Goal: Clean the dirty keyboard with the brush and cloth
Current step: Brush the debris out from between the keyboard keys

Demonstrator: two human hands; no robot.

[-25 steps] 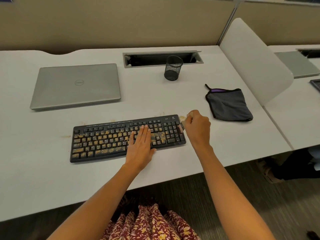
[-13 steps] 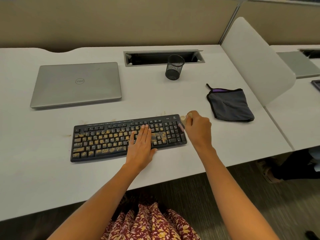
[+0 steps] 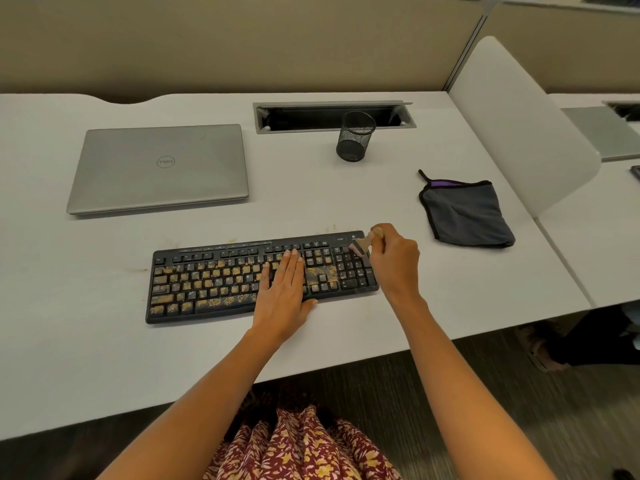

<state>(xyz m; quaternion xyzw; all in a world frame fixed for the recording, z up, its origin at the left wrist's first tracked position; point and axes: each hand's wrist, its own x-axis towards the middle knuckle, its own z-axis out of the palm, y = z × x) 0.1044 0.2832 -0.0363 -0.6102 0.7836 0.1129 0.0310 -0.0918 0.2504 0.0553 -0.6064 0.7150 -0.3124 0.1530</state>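
A black keyboard (image 3: 214, 282) lies on the white desk, its keys strewn with yellow crumbs, thickest on the left and middle. My left hand (image 3: 284, 289) rests flat on the keys right of centre, fingers together. My right hand (image 3: 394, 258) grips a small wooden-handled brush (image 3: 362, 244) whose bristles touch the top of the number pad at the keyboard's right end. A folded grey cloth (image 3: 465, 216) with purple trim lies on the desk to the right of the keyboard, apart from both hands.
A shut silver laptop (image 3: 161, 168) sits at the back left. A black mesh pen cup (image 3: 355, 136) stands before an open cable tray (image 3: 304, 117). A white divider panel (image 3: 519, 123) borders the desk's right side. The desk's front edge (image 3: 346, 362) runs just below my wrists.
My right hand with the brush has shifted slightly left over the number pad's top corner. My left hand has stayed flat on the keys.
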